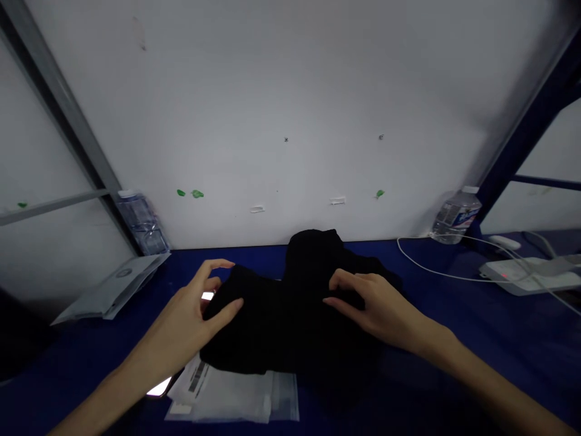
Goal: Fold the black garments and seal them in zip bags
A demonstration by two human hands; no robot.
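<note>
A bunched black garment (290, 309) lies in the middle of the blue table (476, 339). My left hand (195, 312) rests at its left edge, fingers curved and apart, the thumb lying on the cloth. On the garment's right part my right hand (370, 303) presses down, its fingers bent and drawn together on a fold of the fabric. Under the near edge of the garment lies a clear plastic bag (236, 396) with a barcode label.
A water bottle (143, 221) stands at the back left by a metal post, another bottle (454, 215) at the back right. A grey paper sleeve (111, 287) lies at the left. A white power strip (526, 275) and cables sit at the right. A lit phone (160, 386) pokes out beneath my left wrist.
</note>
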